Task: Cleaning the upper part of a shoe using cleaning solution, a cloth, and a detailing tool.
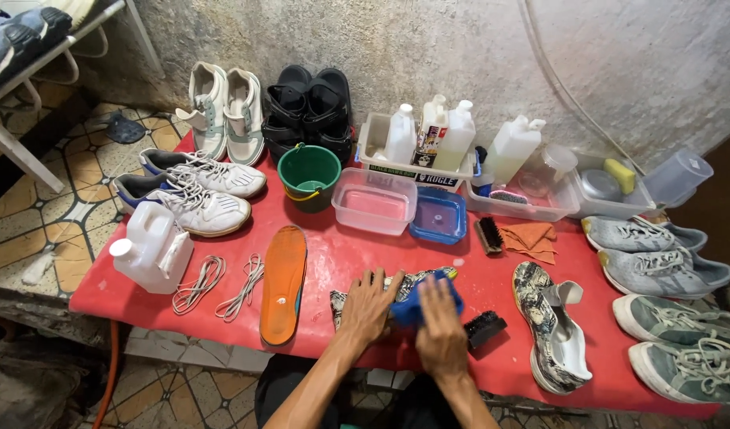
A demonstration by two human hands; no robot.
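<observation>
With the patterned shoe [397, 290] pinned flat-palmed by the left hand [366, 306] and a blue cloth [417, 306] clutched in the right hand's [442, 332] grip, the black brush [484, 328] at three o'clock could have been knocked off the red table [333, 254].

Both of your bare forearms enter from the bottom edge and converge toward the centre. Your left hand [367, 304] lies palm down, fingers spread and extended forward, wrist straight. Your right hand [442, 324] sits just beside it, palm down, fingers together and curled slightly downward, knuckles raised above the wrist.
</observation>
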